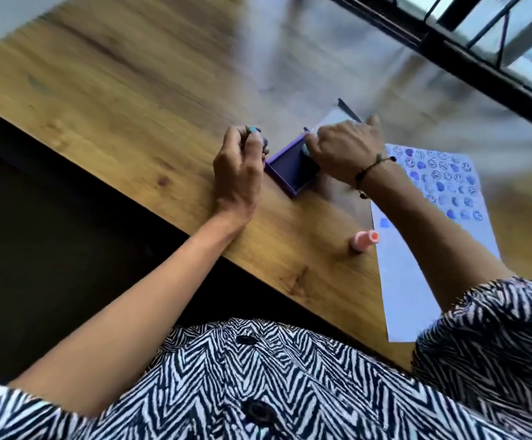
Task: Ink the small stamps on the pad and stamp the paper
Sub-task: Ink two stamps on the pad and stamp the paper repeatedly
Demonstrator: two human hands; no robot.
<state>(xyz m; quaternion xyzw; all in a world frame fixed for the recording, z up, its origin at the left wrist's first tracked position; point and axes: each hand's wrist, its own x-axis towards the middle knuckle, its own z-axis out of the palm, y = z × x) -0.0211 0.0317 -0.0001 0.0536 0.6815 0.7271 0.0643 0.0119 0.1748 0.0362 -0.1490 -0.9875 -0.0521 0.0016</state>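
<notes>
1 square purple ink pad [293,168], lid open

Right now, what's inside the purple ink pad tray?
Inside the ink pad tray lies the dark purple pad, with a small light-blue stamp pressed onto it by the right hand. That hand covers the pad's far corner.

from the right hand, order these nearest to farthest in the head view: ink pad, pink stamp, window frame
1. ink pad: directly under the right hand, by its fingers.
2. pink stamp: on the table, toward the person, beside the paper's edge.
3. window frame: far upper right, beyond the table.
</notes>
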